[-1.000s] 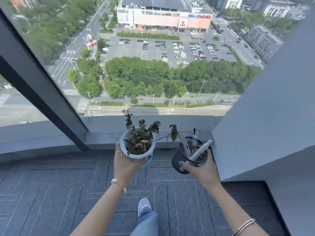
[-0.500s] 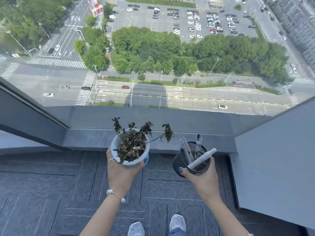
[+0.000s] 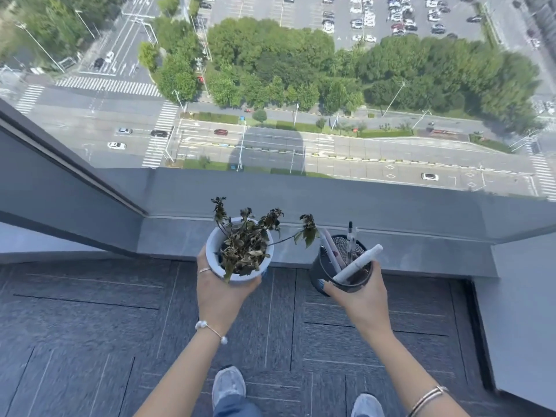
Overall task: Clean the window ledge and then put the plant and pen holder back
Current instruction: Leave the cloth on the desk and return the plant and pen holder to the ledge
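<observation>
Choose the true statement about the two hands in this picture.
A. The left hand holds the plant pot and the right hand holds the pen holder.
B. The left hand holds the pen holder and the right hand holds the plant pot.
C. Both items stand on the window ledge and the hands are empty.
A: the left hand grips the plant pot, the right hand grips the pen holder, both off the window ledge.

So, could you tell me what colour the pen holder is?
Black mesh pen holder, seen in the head view.

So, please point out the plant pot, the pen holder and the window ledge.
plant pot (image 3: pixel 214 251): head view, left side of its white rim.
pen holder (image 3: pixel 319 270): head view, dark outer wall.
window ledge (image 3: pixel 421 251): head view, bare grey top, right part.
</observation>
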A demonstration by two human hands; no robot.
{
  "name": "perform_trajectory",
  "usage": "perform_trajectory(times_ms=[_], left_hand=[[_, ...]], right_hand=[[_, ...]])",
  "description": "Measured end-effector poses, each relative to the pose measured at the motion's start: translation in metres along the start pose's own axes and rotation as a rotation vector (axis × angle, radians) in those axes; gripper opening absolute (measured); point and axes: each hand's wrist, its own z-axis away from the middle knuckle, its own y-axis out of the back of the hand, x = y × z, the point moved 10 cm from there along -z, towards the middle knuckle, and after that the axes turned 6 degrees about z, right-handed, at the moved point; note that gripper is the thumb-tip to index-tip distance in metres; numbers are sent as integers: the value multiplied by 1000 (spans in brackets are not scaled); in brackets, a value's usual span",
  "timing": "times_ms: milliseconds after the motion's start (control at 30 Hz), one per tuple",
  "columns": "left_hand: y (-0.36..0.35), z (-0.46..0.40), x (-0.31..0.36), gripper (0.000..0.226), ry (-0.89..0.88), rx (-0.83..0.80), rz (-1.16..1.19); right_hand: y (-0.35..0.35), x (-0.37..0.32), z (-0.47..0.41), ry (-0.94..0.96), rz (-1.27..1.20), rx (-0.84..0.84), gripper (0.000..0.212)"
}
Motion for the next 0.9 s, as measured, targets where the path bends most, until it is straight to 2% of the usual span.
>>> perform_trajectory(times_ms=[167,367,633,900], left_hand=[[23,-51,-23,98,-53,-40,-57],[47,-95,-76,98,-101,39,-63],[68,-135,-155,93,-135,141,-22],[66,-146,-192,87,-136,117,-51]], right_hand=[[-63,-6,-23,6,-5,23,71],[-121,23,-58,33,-24,37,70],[-153,82,-106,113,-74,96,65],[-171,111,-121,168,-50,134,66]])
